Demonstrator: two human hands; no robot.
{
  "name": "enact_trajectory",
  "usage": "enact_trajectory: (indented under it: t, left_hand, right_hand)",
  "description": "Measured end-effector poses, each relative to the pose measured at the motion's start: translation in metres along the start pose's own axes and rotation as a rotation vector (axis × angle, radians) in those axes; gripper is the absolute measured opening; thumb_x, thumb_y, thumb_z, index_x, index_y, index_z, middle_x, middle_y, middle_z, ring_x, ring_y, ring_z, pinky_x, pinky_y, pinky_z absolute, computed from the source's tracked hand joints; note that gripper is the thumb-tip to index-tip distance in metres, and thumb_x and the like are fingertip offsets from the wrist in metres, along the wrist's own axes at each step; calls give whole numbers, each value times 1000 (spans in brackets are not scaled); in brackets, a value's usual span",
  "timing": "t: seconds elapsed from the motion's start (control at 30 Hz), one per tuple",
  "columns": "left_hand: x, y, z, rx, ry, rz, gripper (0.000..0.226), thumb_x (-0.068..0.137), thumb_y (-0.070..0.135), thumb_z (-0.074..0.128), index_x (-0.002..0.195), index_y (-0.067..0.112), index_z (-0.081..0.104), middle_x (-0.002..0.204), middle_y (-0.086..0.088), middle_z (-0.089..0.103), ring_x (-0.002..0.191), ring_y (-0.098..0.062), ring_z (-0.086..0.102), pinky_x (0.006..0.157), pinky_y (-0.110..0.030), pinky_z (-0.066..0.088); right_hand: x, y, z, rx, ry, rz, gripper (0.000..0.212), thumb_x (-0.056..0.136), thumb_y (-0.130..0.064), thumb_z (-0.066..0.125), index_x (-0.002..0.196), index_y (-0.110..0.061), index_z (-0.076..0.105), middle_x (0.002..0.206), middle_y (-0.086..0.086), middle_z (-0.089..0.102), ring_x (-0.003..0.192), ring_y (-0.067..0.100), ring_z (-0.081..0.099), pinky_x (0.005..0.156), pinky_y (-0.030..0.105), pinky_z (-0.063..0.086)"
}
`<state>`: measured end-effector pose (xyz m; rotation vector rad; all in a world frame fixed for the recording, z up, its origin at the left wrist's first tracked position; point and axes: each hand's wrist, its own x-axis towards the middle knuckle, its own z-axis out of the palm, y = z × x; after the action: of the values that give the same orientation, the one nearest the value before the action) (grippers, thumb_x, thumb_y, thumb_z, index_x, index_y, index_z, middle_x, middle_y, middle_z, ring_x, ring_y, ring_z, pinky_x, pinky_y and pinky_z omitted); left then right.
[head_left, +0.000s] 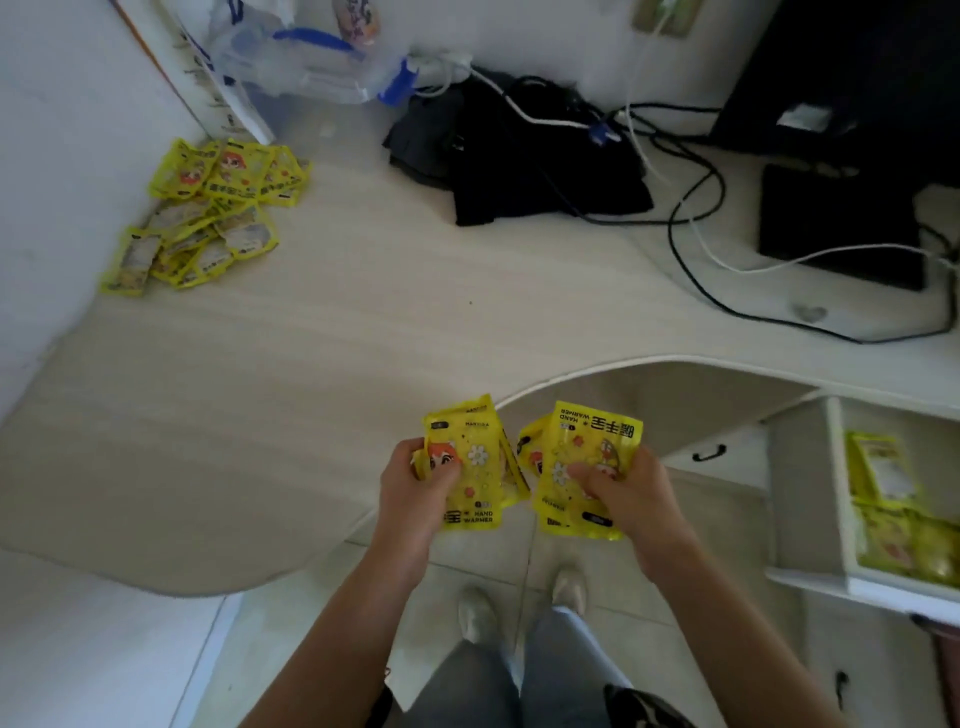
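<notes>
The left hand (415, 483) curls its thumb and fingers round a small bundle of yellow hand-warmer packets (475, 467), thumb pressed across the printed front. The right hand (623, 488) pinches a second bundle (582, 452) the same way, thumb on top and fingers hidden underneath. The two bundles sit just beside each other, held in the air above the floor at the curved front edge of the desk (311, 364). How many packets each contains cannot be told.

The work looks to be partway through. A loose pile (208, 213) of matching packets already lies in the far left corner of the desk against the wall, well apart from the hands. To the right, an open drawer (836, 493) holds more yellow packets (893, 519), so some probably remain to be brought out.

Between the hands and the pile the desktop is bare wood grain. Further back lie a dark folded cloth (519, 166), tangled black and white cables (691, 218), a black box (836, 223) and a clear plastic bag (311, 57). None of these seems to block the way to the pile.
</notes>
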<state>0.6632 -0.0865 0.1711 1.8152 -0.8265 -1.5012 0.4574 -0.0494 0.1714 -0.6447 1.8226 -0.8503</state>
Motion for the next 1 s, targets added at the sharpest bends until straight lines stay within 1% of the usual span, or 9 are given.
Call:
enact_trajectory:
  t: [0.07,0.1,0.2,0.27,0.4,0.53,0.67,0.8,1.0]
  left_hand:
    - [-11,-5,14,43,-38,17,22,81,9,64,98,23,62,94,-8,70,81,-27,71,67,-43,60]
    - [-17,-7,22,52,-56,26,23,81,9,64,99,23,62,93,-6,70,80,-26,71,65,-40,60]
    - [-39,-13,47,83,-129,52,23,82,7,63,102,19,62,93,-2,68,75,-14,67,54,-23,50]
    - [-56,-21,68,116,-185,62,23,83,7,63,104,17,61,93,-3,67,74,-11,64,50,-17,46]
    - [-91,-43,115,173,-278,75,24,83,6,64,105,15,61,93,-7,68,72,-13,64,47,-15,46]
    - [-135,-72,170,235,-357,88,23,84,7,64,105,16,61,93,-6,69,73,-14,65,48,-13,47]
    - [-182,-107,223,260,-394,52,23,83,6,64,103,17,62,92,-7,69,73,-15,65,49,-18,48]
    - [-223,-138,272,268,-419,39,21,82,3,65,95,19,64,90,-7,70,75,-18,65,60,-27,51]
    - [-265,-155,336,269,-449,29,22,82,3,64,98,19,64,88,-5,71,71,-17,65,61,-31,53]
  right_hand:
    - [-15,12,-21,34,37,7,15,77,-10,75,88,-18,68,81,0,74,71,13,70,59,28,55]
    - [-21,18,-31,50,53,11,15,78,-9,74,86,-19,67,81,-1,73,71,13,70,57,26,53]
    - [-39,39,-62,92,103,34,16,78,-8,74,85,-20,65,80,-2,72,70,12,70,56,24,52]
    - [-52,56,-85,123,145,48,16,78,-8,74,86,-19,66,79,-1,72,71,15,70,56,26,53]
    - [-79,94,-138,195,222,75,18,76,-7,75,90,-17,68,82,3,74,74,20,72,64,36,59]
    - [-106,138,-198,278,303,97,28,76,-7,75,101,-15,63,89,3,72,80,19,70,63,30,55]
    - [-131,181,-258,326,343,116,29,77,-5,74,102,-15,61,90,2,72,81,17,69,62,29,54]
    - [-151,218,-314,347,391,121,28,78,-5,74,100,-16,61,91,4,72,82,20,71,63,33,57]
    - [-162,247,-378,379,452,111,27,76,-3,74,94,-18,61,83,-2,71,73,13,69,54,24,52]
